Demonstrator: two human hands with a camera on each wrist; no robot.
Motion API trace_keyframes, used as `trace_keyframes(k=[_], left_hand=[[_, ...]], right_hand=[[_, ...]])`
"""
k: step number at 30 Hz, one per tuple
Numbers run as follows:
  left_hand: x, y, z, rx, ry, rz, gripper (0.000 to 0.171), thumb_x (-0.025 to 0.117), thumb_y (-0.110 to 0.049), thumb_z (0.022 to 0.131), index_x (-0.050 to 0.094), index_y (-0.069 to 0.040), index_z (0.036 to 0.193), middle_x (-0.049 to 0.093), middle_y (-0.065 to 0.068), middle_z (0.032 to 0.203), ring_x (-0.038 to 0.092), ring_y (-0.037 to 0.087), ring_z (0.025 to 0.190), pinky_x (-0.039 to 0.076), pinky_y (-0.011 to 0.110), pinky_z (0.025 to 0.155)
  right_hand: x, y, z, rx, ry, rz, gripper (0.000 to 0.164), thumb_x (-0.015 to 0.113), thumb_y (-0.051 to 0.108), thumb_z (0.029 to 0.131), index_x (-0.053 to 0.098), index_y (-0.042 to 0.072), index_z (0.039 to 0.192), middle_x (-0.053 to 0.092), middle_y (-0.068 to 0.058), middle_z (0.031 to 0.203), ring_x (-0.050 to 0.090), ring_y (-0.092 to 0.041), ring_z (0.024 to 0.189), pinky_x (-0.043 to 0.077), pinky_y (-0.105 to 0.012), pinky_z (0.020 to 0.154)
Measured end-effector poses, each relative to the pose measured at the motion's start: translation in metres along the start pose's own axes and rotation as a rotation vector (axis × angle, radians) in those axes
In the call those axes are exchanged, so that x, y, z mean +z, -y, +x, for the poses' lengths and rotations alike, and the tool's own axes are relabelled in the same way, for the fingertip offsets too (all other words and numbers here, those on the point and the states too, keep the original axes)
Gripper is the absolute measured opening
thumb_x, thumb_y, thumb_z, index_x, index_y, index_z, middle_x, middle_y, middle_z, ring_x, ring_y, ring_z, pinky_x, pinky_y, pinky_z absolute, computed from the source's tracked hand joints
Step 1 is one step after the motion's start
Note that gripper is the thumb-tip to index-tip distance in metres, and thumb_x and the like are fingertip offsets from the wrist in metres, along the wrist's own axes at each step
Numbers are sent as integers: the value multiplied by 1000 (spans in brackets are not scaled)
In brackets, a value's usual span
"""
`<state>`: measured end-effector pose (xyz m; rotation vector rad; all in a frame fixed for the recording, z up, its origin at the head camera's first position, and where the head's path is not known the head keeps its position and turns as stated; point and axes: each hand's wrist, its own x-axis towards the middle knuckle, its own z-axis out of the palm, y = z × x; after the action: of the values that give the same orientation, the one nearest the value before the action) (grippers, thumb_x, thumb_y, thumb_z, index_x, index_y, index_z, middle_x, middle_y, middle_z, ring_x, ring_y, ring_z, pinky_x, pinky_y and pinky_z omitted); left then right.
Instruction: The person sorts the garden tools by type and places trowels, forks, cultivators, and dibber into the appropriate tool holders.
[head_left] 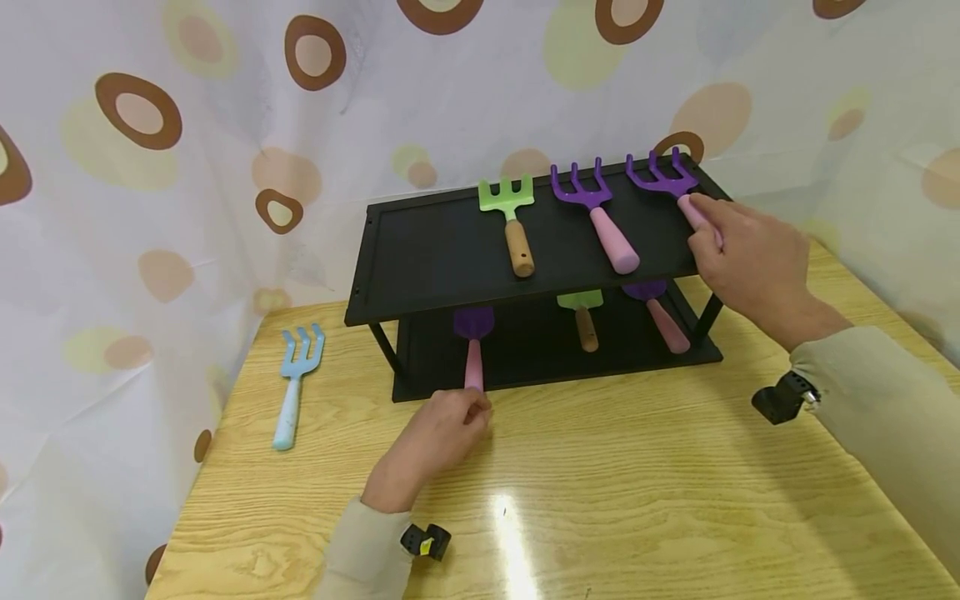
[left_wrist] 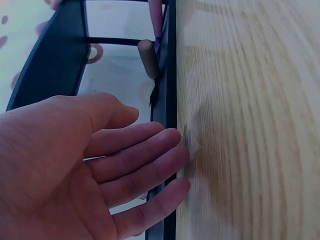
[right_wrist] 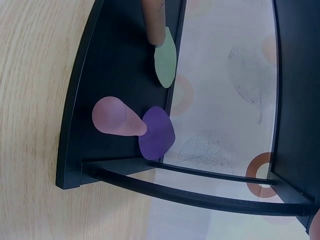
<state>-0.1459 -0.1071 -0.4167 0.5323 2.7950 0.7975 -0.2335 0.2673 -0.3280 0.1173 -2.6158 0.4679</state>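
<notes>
On the top tier of a black two-tier rack (head_left: 427,250), my right hand (head_left: 753,258) grips the pink handle of a purple hand rake (head_left: 660,179) at the far right. Beside that rake lie a second purple rake (head_left: 615,242) and a green rake with a wooden handle (head_left: 517,246). My left hand (head_left: 442,433) is at the lower tier's front edge, by the pink handle of a purple trowel (head_left: 474,325). Its palm shows bare in the left wrist view, fingers (left_wrist: 145,165) loosely bent. Only a sliver of the right hand appears in its own wrist view.
A green trowel with a wooden handle (head_left: 587,327) and another purple trowel (right_wrist: 159,132) stand on the lower tier. A light blue hand rake (head_left: 300,367) lies on the wooden table (head_left: 600,483) left of the rack. A patterned curtain (head_left: 480,92) hangs behind.
</notes>
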Motion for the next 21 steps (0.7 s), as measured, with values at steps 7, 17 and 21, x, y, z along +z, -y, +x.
trace_keyframes(k=[7,17,21], left_hand=[[0,-2,10,-37,-34,-13,23,54,-16,100,67,-7,118,69,4,109,57,14,79,48,21,61],[6,-2,17,-59,-63,-34,27,53,-14,100,61,-5,125,66,8,116,57,16,87,53,27,74],[6,1,13,-58,-41,-48,28,54,-16,100,61,-7,126,65,7,115,56,16,89,53,27,75]], right_hand=[[2,-2,-1,-7,-15,1,50,33,29,99,53,21,145,59,-16,138,59,-49,115,47,-61,64],[2,-2,-1,-13,-30,-5,50,33,28,99,54,21,144,60,-16,137,60,-49,114,47,-60,62],[2,-1,-1,-20,-44,-5,50,33,28,99,55,20,143,60,-17,137,60,-49,113,47,-59,59]])
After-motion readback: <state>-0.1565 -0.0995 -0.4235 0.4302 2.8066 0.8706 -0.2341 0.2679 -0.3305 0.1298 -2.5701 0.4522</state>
